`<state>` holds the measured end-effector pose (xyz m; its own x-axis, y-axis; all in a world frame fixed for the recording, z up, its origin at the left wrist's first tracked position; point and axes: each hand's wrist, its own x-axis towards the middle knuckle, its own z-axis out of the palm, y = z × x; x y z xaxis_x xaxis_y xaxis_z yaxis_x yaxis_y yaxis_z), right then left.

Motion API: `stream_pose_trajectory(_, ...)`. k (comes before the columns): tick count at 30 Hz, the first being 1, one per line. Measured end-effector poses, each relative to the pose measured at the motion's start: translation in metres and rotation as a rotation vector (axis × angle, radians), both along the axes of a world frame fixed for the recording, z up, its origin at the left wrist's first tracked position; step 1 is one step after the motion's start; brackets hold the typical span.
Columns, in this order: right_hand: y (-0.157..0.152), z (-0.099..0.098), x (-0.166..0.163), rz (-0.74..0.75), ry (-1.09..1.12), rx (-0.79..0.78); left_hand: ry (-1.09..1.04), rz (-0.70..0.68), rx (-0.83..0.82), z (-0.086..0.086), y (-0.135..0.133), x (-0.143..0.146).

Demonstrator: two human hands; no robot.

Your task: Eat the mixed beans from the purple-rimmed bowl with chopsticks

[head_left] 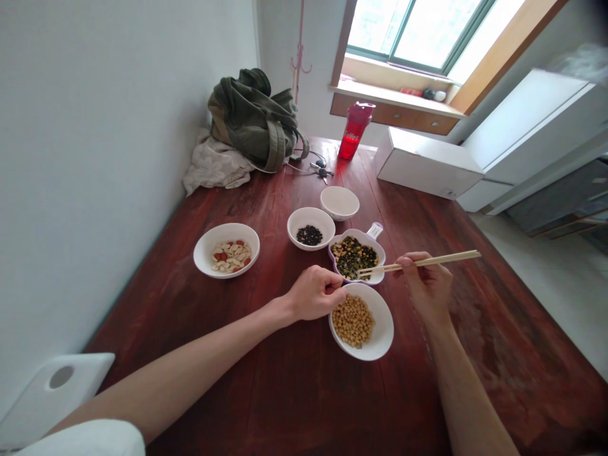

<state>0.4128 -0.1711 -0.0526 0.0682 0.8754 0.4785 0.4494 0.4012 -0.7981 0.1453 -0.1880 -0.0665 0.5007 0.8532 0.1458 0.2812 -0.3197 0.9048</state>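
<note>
The right hand (pixel 424 286) holds two wooden chopsticks (pixel 418 263). Its fingers are closed around them, and the tips of the sticks reach over a small purple-edged dish (pixel 354 233) with a little handle. In the dish is a heap of dark and yellow bits (pixel 354 256), all mixed up. The sticks are right at the heap, but I can't tell if they are picking anything up. The left hand (pixel 313 293) has its fingers curled in, and it holds nothing that I can see. It is just over the edge of a white bowl (pixel 380 323) full of yellow beans (pixel 352 320), and I can't tell if it touches the bowl. The dish sits just past that bowl. Both stand on a dark red wooden table (pixel 294 405). Near them is a white bowl (pixel 308 215) with black beans (pixel 309 235), and a plain white bowl (pixel 339 202) is just past it. To the left is a white bowl (pixel 204 250) of pale nuts and red bits (pixel 231 256). At the far end are a green bag (pixel 254 120), a pale cloth (pixel 213 166), some keys (pixel 320 170), a red bottle (pixel 354 131) and a white box (pixel 427 163).
</note>
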Motion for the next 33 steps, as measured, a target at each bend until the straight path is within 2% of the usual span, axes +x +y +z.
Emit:
stream_pose_trajectory(12, -0.0035, 0.0032, -0.0032, 0.019, -0.168, 0.027, -0.003, 0.006, 0.001, 0.0011, -0.0006, 0.0004)
stream_pose_trajectory(33, -0.0023, -0.0031, -0.0029, 0.012, -0.152, 0.032, -0.009, 0.001, -0.014, 0.0007, -0.0003, 0.0003)
